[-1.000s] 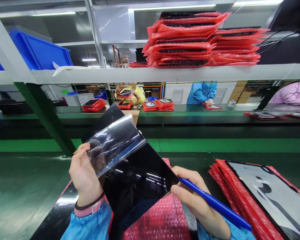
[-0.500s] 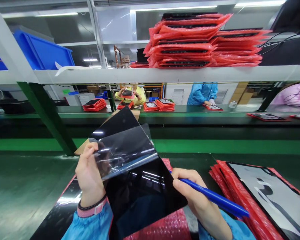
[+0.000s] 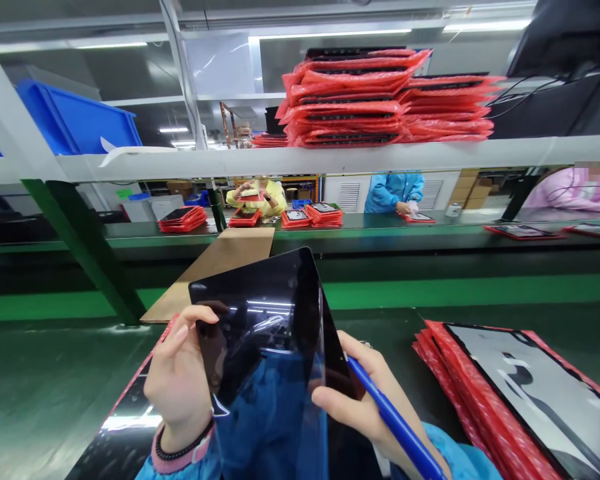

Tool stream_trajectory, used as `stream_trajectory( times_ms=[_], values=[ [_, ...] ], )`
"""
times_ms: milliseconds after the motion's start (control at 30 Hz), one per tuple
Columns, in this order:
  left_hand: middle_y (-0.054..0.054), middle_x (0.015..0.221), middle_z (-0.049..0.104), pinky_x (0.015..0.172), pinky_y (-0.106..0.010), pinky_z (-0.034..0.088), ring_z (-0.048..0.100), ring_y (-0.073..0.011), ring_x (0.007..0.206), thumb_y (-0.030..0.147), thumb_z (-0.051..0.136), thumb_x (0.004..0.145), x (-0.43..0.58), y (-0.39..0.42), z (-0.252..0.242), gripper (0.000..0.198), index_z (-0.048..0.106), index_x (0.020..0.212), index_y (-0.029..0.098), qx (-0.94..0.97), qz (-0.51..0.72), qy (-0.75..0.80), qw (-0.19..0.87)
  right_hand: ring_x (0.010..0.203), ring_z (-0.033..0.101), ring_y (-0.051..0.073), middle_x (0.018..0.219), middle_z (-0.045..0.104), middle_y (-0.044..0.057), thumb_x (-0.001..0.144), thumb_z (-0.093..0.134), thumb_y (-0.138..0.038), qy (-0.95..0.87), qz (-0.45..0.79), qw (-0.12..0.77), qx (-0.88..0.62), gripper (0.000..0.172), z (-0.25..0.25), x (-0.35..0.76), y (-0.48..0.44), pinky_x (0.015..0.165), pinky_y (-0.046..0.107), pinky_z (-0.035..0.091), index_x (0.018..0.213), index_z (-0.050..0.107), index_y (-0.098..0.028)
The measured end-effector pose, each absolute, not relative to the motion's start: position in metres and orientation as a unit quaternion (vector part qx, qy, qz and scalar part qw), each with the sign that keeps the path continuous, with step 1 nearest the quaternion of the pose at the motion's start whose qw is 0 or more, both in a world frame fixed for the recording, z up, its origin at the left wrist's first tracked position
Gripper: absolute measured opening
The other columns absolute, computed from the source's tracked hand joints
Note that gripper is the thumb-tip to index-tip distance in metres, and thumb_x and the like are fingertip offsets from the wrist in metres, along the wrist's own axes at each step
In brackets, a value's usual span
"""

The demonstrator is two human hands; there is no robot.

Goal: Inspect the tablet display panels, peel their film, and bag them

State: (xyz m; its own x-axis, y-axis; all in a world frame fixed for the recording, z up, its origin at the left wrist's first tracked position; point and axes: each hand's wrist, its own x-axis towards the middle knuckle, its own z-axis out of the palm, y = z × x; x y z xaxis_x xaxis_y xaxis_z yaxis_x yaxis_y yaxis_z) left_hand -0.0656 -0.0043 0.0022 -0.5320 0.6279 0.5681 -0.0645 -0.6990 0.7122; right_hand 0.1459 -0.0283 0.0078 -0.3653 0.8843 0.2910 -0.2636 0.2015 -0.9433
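Note:
A glossy black tablet screen [image 3: 260, 320] is held tilted in front of me, with reflections across its face. Over it lies a clear film [image 3: 316, 407]; one film edge runs lengthwise near the screen's right side. My left hand [image 3: 180, 367] is closed at the left edge, fingers and thumb pinching the film there, though the exact grip is partly hidden. With the thumb on its face, my right hand [image 3: 367, 393] grips the screen's right edge. A blue pen [image 3: 393, 420] is also held in that hand, pointing down to the right.
Right of my hands is a stack of red bubble bags [image 3: 460, 373] with a grey-faced panel [image 3: 535, 387] on top. Another black panel [image 3: 125, 427] lies lower left. A cardboard sheet [image 3: 215, 267] spans toward the far bench. Overhead, a shelf [image 3: 230, 160] carries red-bagged stacks [image 3: 345, 100]. Co-workers sit opposite.
The screen has turned more upright and come lower. The film, earlier lifted in a fold across the upper part, now covers more of the face. My right thumb has moved onto the front.

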Motion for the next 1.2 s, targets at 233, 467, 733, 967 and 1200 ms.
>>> stream_trajectory(
  times_ms=[233, 467, 733, 967, 1200],
  values=[
    [-0.005, 0.077, 0.066, 0.072, -0.030, 0.043, 0.060, -0.0200, 0.078, 0.024, 0.046, 0.077, -0.067, 0.000, -0.005, 0.025, 0.070, 0.070, 0.017, 0.462, 0.819, 0.266, 0.214, 0.110, 0.066, 0.026, 0.127, 0.065, 0.003, 0.075, 0.077, -0.022, -0.698, 0.391, 0.527, -0.288, 0.069, -0.007, 0.149, -0.030, 0.094, 0.034, 0.056, 0.136, 0.046, -0.032],
    [-0.005, 0.075, 0.068, 0.064, -0.030, 0.041, 0.060, -0.0211, 0.074, 0.027, 0.049, 0.069, -0.067, 0.004, -0.011, 0.022, 0.068, 0.064, 0.018, 0.458, 0.826, 0.275, 0.180, 0.146, 0.012, 0.031, 0.161, 0.007, 0.004, 0.085, 0.065, -0.014, -0.831, -0.042, 0.507, -0.223, 0.091, -0.018, 0.153, -0.025, 0.114, 0.057, 0.025, 0.153, 0.006, -0.025],
    [0.000, 0.061, 0.062, 0.057, -0.025, 0.046, 0.059, -0.0161, 0.061, 0.019, 0.061, 0.069, -0.069, 0.010, -0.020, 0.010, 0.066, 0.060, 0.020, 0.496, 0.822, 0.265, 0.090, 0.141, 0.029, 0.037, 0.147, 0.045, 0.014, 0.086, 0.062, -0.020, -0.828, -0.020, 0.540, -0.152, 0.067, -0.013, 0.161, -0.032, 0.105, 0.070, 0.033, 0.145, 0.031, -0.018],
    [0.000, 0.061, 0.065, 0.053, -0.023, 0.049, 0.064, -0.0156, 0.060, 0.015, 0.061, 0.077, -0.064, 0.003, -0.022, 0.012, 0.066, 0.068, 0.020, 0.601, 0.770, 0.209, 0.054, 0.106, 0.063, 0.024, 0.090, 0.075, -0.002, 0.076, 0.060, 0.004, -0.695, -0.085, 0.694, -0.169, 0.050, -0.030, 0.155, -0.017, 0.096, 0.063, 0.050, 0.113, 0.053, -0.029],
    [-0.001, 0.063, 0.069, 0.051, -0.020, 0.050, 0.067, -0.0155, 0.063, 0.014, 0.059, 0.081, -0.059, -0.005, -0.025, 0.015, 0.070, 0.073, 0.020, 0.636, 0.739, 0.221, 0.015, 0.086, 0.063, 0.023, 0.071, 0.072, -0.003, 0.072, 0.058, 0.005, -0.643, -0.077, 0.737, -0.191, 0.039, -0.024, 0.158, -0.017, 0.085, 0.056, 0.053, 0.098, 0.055, -0.025]
  ],
)
